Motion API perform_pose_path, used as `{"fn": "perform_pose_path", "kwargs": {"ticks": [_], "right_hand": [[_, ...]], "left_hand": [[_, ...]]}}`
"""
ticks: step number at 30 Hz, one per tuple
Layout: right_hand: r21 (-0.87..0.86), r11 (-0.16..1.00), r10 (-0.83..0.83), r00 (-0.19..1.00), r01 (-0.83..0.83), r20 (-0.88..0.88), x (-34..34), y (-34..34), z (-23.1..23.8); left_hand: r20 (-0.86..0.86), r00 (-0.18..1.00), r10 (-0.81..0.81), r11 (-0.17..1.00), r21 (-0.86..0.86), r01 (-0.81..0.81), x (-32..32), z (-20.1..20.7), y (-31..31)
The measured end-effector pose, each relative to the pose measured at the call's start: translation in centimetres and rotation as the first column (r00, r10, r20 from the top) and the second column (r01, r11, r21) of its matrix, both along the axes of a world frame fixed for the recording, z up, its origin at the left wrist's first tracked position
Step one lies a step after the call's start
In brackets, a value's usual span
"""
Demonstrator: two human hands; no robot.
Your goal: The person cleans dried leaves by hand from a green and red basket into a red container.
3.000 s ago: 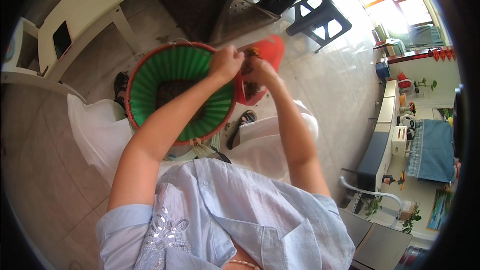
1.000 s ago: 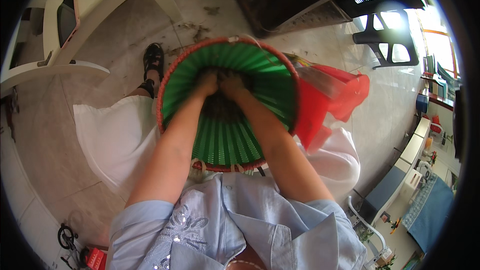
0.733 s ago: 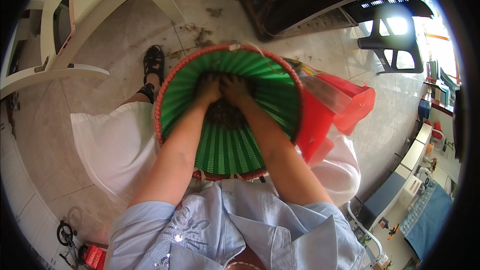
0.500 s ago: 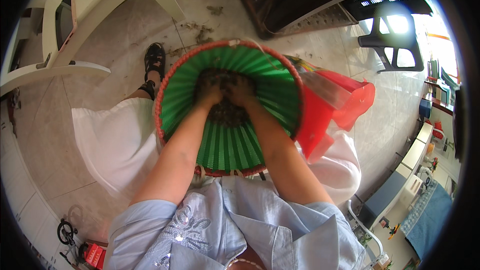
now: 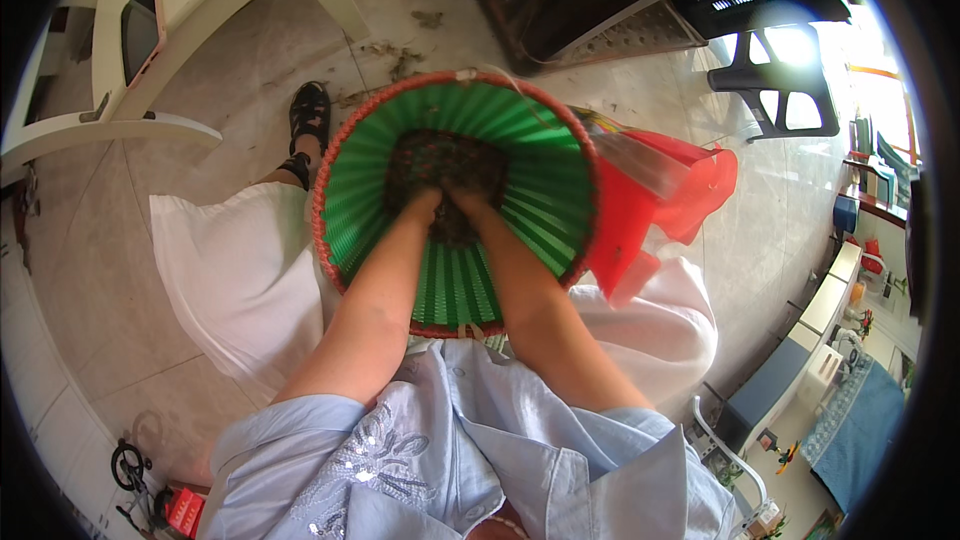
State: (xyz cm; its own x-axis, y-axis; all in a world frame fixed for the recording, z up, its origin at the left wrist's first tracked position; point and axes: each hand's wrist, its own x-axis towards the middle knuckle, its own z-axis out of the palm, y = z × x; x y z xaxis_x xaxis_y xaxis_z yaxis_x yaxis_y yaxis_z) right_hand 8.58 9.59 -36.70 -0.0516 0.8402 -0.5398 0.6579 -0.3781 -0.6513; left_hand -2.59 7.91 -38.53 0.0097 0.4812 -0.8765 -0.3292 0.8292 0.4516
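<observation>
A tall round woven basket [image 5: 545, 165] with green ribbed walls and a red-brown braided rim stands between my knees. At its bottom lies a dark brown, crumbly-looking mass [image 5: 445, 150] that I cannot identify, with small reddish specks. Both my arms reach down inside. My left hand [image 5: 426, 202] and my right hand [image 5: 468, 200] are close together at the near side of the dark mass. Their fingers are sunk in it or smeared by motion, so whether they grip anything is hidden.
A red plastic bag [image 5: 665, 190] lies against the basket's right side. Dry brown bits [image 5: 405, 60] are scattered on the tiled floor beyond it. A cream wooden chair [image 5: 150, 130] stands at the far left, a dark table [image 5: 620, 0] at the far right, and a black plastic stool [image 5: 780, 90] beyond.
My hands have drawn nearer to me and closer together, uncovering more of the dark mass's far part. The basket has shifted slightly.
</observation>
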Motion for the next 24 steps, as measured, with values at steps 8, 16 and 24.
{"fn": "perform_pose_path", "kwargs": {"ticks": [8,16,24], "right_hand": [[-0.65,0.744,-0.551,0.695,0.158,-0.462,-1.6,2.6,8.4],[-0.287,0.943,-0.319,0.71,0.169,-0.628,-0.9,4.5,16.9],[0.139,0.934,-0.244,0.871,0.329,-0.427,-0.8,3.2,19.8]], "left_hand": [[0.284,0.912,0.295,0.943,-0.24,-0.23,-1.2,4.8,3.6],[0.254,0.94,0.228,0.964,-0.191,-0.183,-2.4,21.8,7.1],[0.159,0.977,0.145,0.989,-0.056,-0.137,-2.1,25.0,6.3]]}}
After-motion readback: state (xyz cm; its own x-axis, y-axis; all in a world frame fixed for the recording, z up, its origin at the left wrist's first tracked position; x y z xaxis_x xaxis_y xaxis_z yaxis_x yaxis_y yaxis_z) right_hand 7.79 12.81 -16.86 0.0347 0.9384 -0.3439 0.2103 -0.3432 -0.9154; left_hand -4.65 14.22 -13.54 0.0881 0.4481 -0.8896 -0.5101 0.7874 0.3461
